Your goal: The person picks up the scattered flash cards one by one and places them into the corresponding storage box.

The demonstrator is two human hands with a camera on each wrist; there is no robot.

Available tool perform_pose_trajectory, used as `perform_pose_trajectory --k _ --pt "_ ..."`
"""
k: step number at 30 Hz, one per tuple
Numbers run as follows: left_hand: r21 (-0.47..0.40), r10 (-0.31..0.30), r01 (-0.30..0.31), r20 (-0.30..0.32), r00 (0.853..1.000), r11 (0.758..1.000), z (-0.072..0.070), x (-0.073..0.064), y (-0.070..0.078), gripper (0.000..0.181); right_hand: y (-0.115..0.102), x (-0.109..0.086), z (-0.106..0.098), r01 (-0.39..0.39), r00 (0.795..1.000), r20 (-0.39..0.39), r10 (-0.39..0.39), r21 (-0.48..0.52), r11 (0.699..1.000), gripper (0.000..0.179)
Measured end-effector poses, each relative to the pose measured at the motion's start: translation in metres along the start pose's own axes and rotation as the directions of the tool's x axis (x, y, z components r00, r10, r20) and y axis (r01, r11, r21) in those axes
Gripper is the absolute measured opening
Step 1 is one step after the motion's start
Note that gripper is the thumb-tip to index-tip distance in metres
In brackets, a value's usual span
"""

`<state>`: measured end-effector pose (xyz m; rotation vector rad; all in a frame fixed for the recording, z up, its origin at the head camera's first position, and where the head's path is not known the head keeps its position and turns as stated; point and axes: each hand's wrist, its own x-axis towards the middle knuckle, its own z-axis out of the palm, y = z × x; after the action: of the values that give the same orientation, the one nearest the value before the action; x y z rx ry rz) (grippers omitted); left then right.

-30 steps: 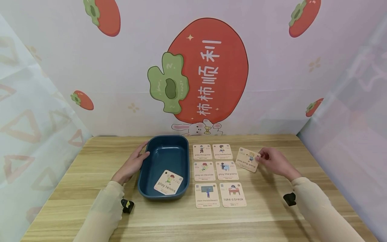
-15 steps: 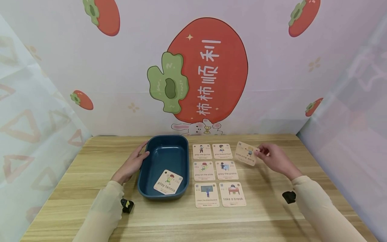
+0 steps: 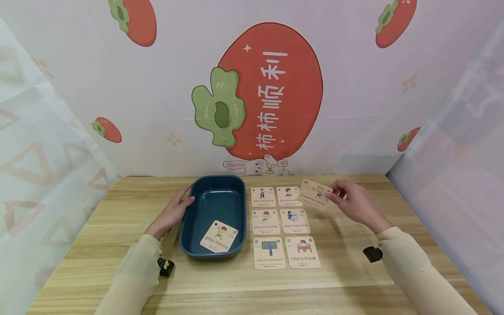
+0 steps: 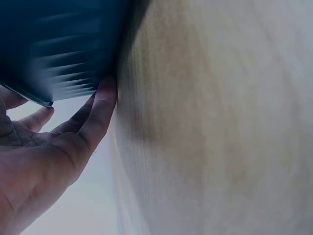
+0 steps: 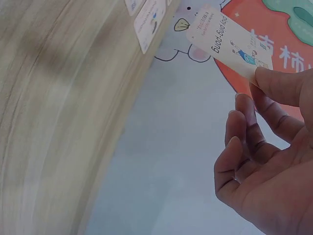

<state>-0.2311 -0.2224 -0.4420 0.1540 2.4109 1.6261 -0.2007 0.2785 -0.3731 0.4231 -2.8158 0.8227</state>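
Note:
My right hand (image 3: 356, 202) pinches a "play ping-pong" picture card (image 3: 313, 193) by its right edge, between thumb and fingertips. The card is raised and tilted, overlapping the "play basketball" card (image 3: 288, 194) in the head view. In the right wrist view, the ping-pong card (image 5: 230, 41) faces the camera, with the other fingers loosely curled below. My left hand (image 3: 170, 214) holds the left side of a dark blue plastic basin (image 3: 185, 238), thumb over the rim. The left wrist view shows its fingers (image 4: 100, 105) against the basin's outer wall. A "play tennis" card (image 3: 219, 237) lies inside.
Two columns of cards lie right of the basin, including "play the guitar" (image 3: 263, 197), "play the piano" (image 3: 295, 221) and "take a break" (image 3: 303, 252). The wooden table (image 3: 220, 288) meets a persimmon-printed backdrop (image 3: 354, 109) behind and cloth at both sides.
My right hand has lifted the ping-pong card and carried it left and toward the back, over the edge of the basketball card. The left hand and the basin have stayed put.

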Motion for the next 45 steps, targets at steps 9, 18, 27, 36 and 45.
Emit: perform_pose_trajectory --k 9,18,27,36,45 --pt "0.008 0.003 -0.003 -0.004 1.0 1.0 0.0 0.0 0.0 0.061 -0.013 0.005 0.003 0.009 1.0 -0.014 -0.008 0.014 1.0 0.009" --pt "0.002 0.002 -0.002 -0.003 1.0 1.0 0.001 -0.001 0.001 0.061 -0.02 0.01 0.01 0.055 0.998 -0.034 -0.053 0.056 0.997 0.008" --pt "0.001 -0.009 0.009 -0.003 1.0 1.0 0.001 -0.001 0.001 0.061 -0.031 0.014 0.015 0.056 0.998 -0.045 -0.053 0.067 0.996 0.008" --pt "-0.01 -0.007 0.007 0.002 1.0 1.0 0.0 -0.001 0.0 0.062 -0.04 0.017 0.022 0.067 0.997 -0.031 -0.064 0.106 0.992 0.008" --pt "-0.01 -0.001 0.001 0.003 1.0 1.0 0.0 0.001 -0.001 0.062 -0.05 0.018 0.028 0.066 0.998 -0.022 -0.063 0.137 0.988 0.009"
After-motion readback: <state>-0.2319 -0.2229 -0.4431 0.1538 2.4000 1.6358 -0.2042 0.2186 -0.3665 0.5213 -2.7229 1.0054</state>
